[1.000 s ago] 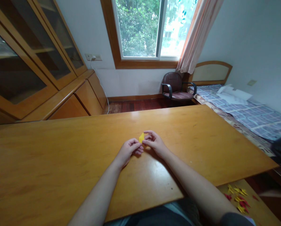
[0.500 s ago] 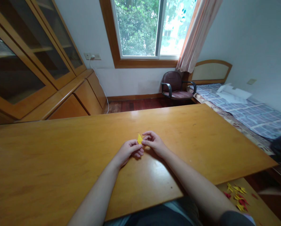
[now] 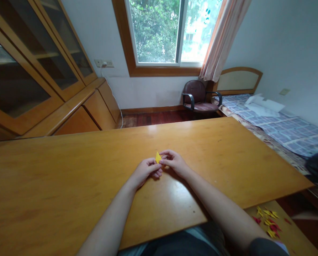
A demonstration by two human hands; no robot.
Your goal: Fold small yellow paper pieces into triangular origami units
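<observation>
A small yellow folded paper [image 3: 158, 157], shaped like a narrow diamond with its point up, is held between my two hands just above the table. My left hand [image 3: 147, 170] pinches its lower left side between thumb and fingers, the other fingers curled beneath. From the right, my right hand [image 3: 173, 162] grips the paper's lower edge with the thumb, its index finger arched close to the upper part. The fingertips hide the bottom of the paper.
The wooden table [image 3: 68, 177] spreads out around my hands. On a lower surface at the bottom right lie several yellow and red folded paper pieces [image 3: 271, 224]. Beyond the table stand an armchair [image 3: 197, 96], a bed [image 3: 284, 131] and a glass-door cabinet [image 3: 76, 117].
My right hand has shifted slightly left, its index finger now closer to the paper's upper part. The left hand and the paper have barely moved.
</observation>
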